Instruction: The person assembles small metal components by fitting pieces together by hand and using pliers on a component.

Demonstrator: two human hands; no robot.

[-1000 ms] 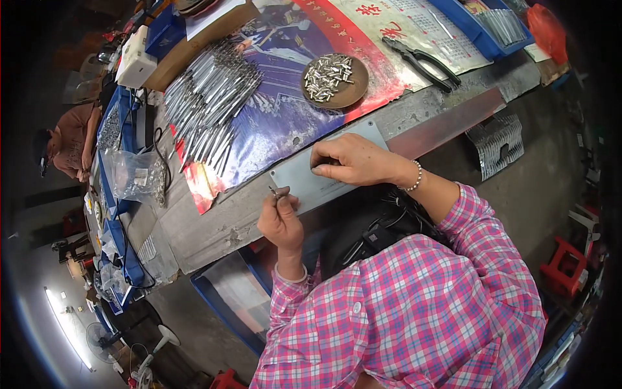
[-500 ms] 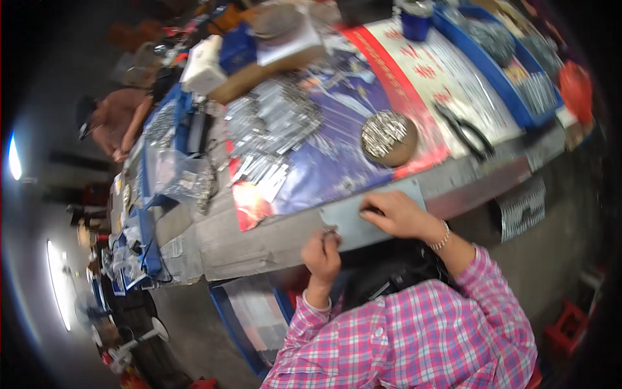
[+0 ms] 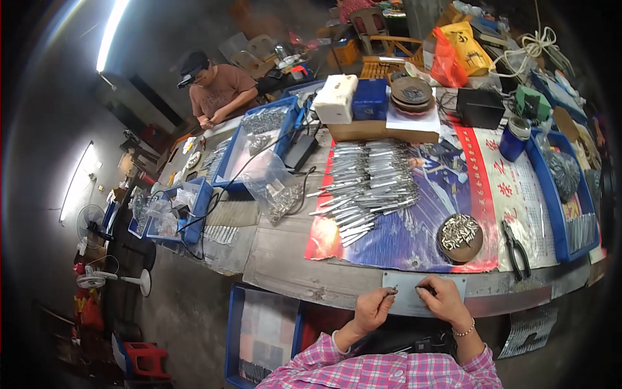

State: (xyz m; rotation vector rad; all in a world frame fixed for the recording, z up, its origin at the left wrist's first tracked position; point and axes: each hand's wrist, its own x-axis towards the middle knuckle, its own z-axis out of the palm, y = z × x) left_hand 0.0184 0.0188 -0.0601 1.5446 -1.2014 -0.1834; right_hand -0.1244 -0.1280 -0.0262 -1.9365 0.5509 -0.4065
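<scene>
My left hand (image 3: 374, 310) is closed in a pinch, with a small dark metal piece (image 3: 392, 292) at its fingertips, too small to name. To its right, my right hand (image 3: 444, 301) has its fingers curled together; what they hold, if anything, is hidden. Both are over a grey metal plate (image 3: 407, 305) at the table's front edge. Beyond them a round brown dish (image 3: 472, 251) holds many small silvery metal pieces (image 3: 459, 231). Slim silver metal rods (image 3: 369, 181) lie heaped in rows on a printed poster (image 3: 427, 233). Black-handled pliers (image 3: 516, 251) rest right of the dish.
Blue bins stand at the left (image 3: 223, 175) and right (image 3: 565, 240) of the table. A clear bag of parts (image 3: 278, 194) and a black cable (image 3: 220, 198) lie left of the rods. Boxes (image 3: 370, 100) stand behind. Another person (image 3: 220, 91) sits at the far left.
The head view has turned and levelled, so the table appears straighter and more of the room shows. Both hands stay over the plate, fingers curled as before.
</scene>
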